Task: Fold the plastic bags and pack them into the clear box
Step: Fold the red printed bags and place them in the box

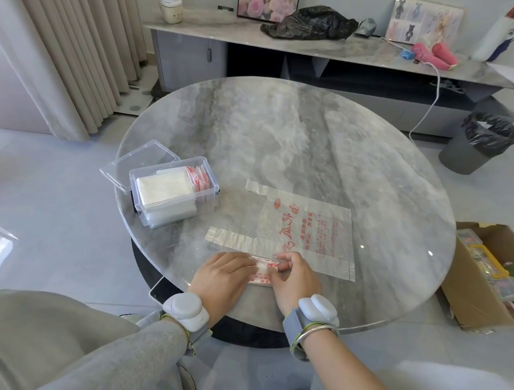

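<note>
Left hand (225,272) presses flat on folded bag (262,270); right hand (295,278) pinches its right edge. Clear box (209,200) sits up-left of both, lid open, nearer left hand.

A clear plastic box (173,206) is set on the left part of the round table (285,129). Its hinged lid (138,161) is laid open behind it. The box is nearly filled with folded bags: plain white ones (164,189) are stacked at the left, and red-printed ones (200,179) are stood on edge at the right end. A see-through bag (305,229) with red lettering is spread flat just right of the box, with both handles pointed towards it. At its near edge a small folded bag (262,272), white with red print, is pressed by the left hand (224,277) and pinched by the right hand (295,279). It seems to overlap the flat bag, though most of it is covered.
</note>
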Tool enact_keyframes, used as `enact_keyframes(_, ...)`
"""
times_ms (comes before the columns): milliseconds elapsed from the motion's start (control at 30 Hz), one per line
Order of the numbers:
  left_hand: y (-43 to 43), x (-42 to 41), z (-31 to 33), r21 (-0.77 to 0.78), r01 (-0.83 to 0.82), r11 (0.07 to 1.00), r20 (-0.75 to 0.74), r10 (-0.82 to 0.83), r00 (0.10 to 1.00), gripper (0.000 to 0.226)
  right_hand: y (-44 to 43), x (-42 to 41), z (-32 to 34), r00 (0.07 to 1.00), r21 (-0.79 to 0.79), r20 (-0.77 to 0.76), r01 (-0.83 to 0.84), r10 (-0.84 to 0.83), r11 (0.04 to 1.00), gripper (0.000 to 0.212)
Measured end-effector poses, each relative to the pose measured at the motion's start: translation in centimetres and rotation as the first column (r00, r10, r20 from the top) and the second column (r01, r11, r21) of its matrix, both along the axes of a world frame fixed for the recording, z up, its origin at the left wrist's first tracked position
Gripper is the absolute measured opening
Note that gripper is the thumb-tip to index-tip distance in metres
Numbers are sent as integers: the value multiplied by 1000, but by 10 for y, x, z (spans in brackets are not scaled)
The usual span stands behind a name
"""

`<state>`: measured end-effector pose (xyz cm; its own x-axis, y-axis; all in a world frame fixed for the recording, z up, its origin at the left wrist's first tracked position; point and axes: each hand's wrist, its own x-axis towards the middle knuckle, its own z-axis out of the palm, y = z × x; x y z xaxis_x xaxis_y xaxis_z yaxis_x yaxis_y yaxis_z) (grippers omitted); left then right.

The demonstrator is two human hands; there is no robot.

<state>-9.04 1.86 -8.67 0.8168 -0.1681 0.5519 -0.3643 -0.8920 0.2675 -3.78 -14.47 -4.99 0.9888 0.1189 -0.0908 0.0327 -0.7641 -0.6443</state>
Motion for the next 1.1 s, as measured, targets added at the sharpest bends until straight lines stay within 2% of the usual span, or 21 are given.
enact_keyframes(200,0,3,3,-12,-10,1000,-54,9,999,26,-2,-2,4,1000,-7,6,-14,14,1000,24)
enact_keyframes(267,1,3,3,-20,-5,1000,-89,3,996,27,-4,-3,9,996,-124,48,-69,76,990,29)
enact_keyframes(333,2,2,2,-27,-5,1000,-114,2,993,27,-6,-6,13,981,-335,87,-135,174,932,35)
enact_keyframes(400,1,3,3,-40,-5,999,-137,0,991,26,-7,-8,17,979,-386,91,-133,182,913,39)
enact_keyframes(433,2,3,3,-47,-6,999,-148,-1,989,26,-5,-8,18,988,-332,64,-112,141,937,39)
enact_keyframes(533,0,3,3,-68,-13,998,-166,2,986,27,-2,-2,22,990,20,-118,76,-74,997,31)
enact_keyframes(600,0,2,3,-72,-26,997,-174,13,985,27,0,6,23,936,229,-302,253,-179,940,23)
enact_keyframes(667,-1,2,3,-71,-33,997,-180,20,983,28,0,12,24,848,382,-479,434,-227,816,24)
enact_keyframes(733,-1,2,3,-73,-35,997,-179,21,984,27,-2,16,27,770,443,-599,548,-221,709,27)
enact_keyframes(933,-2,3,3,-74,-29,997,-165,17,986,27,-2,16,35,735,505,-653,604,-184,617,21)
enact_keyframes(1000,-1,3,3,-70,-31,997,-163,19,987,27,-1,15,36,720,500,-677,602,-152,622,25)
enact_keyframes(1100,-1,3,3,-62,-35,997,-155,25,988,28,1,12,34,733,443,-663,545,-149,711,30)
